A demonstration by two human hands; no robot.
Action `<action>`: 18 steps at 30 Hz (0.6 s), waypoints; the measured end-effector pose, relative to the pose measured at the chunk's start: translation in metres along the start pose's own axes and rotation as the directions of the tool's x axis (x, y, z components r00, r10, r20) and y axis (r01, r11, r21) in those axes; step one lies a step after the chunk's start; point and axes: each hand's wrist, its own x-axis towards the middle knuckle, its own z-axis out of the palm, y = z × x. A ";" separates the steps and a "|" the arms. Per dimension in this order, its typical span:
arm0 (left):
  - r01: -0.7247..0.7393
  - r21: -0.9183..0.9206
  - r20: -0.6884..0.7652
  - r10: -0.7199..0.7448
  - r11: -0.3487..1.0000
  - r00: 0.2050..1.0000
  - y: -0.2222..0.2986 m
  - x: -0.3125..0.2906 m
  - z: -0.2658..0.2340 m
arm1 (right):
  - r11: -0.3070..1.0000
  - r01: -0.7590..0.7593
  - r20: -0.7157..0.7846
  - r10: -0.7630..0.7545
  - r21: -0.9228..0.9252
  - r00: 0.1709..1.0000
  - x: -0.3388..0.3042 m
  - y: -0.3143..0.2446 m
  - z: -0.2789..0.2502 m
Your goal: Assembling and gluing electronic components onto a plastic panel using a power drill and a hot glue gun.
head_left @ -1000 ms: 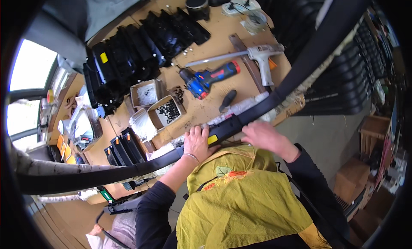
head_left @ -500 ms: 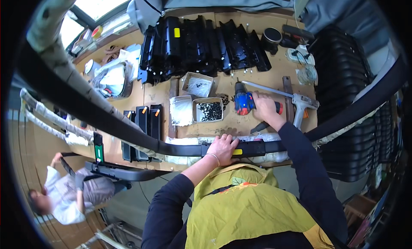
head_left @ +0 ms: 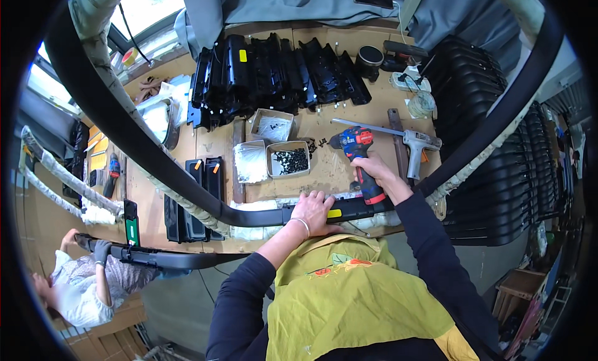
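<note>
A long, curved black plastic trim bar (head_left: pixel 265 216) lies across the near edge of the workbench, its ends bending up on both sides. My left hand (head_left: pixel 313 213) holds it near the middle, fingers over the far side and thumb on the near side, beside a yellow label (head_left: pixel 334 213). In my right hand (head_left: pixel 378 172) is a blue, black and red cordless drill (head_left: pixel 356 140), gripped by its handle. The drill is above the bench, nose toward the left, its battery end over the bar. Small black screws fill a box (head_left: pixel 289 173) left of the drill.
Black plastic parts (head_left: pixel 261 74) are piled at the back. A glue gun (head_left: pixel 415 150) lies right of the drill. White-wrapped supports hold the bar. Black trim pieces (head_left: pixel 486 174) are stacked at the right. A co-worker (head_left: pixel 93 286) handles another bar at the lower left.
My right hand has lifted the drill off the bench and drawn it nearer, turning it upright in the grip. My left hand stays on the bar. The whole view has shifted slightly.
</note>
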 end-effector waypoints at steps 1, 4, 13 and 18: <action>0.002 -0.010 -0.018 -0.002 1.000 1.000 0.001 -0.001 -0.001 | 1.000 -0.001 0.019 0.001 0.008 1.000 0.002 0.001 0.001; -0.011 -0.023 -0.042 0.010 1.000 0.999 0.002 -0.005 -0.005 | 0.999 0.037 0.028 -0.036 -0.018 0.999 0.001 0.003 0.001; 0.211 -0.528 -0.295 -0.410 0.822 0.863 -0.014 0.020 0.028 | 0.995 0.050 0.064 -0.044 -0.091 0.997 -0.021 -0.012 0.003; 0.274 -0.461 -0.163 -0.384 0.844 0.909 -0.009 0.018 0.021 | 0.999 0.017 0.028 -0.017 -0.031 0.999 0.001 -0.007 0.012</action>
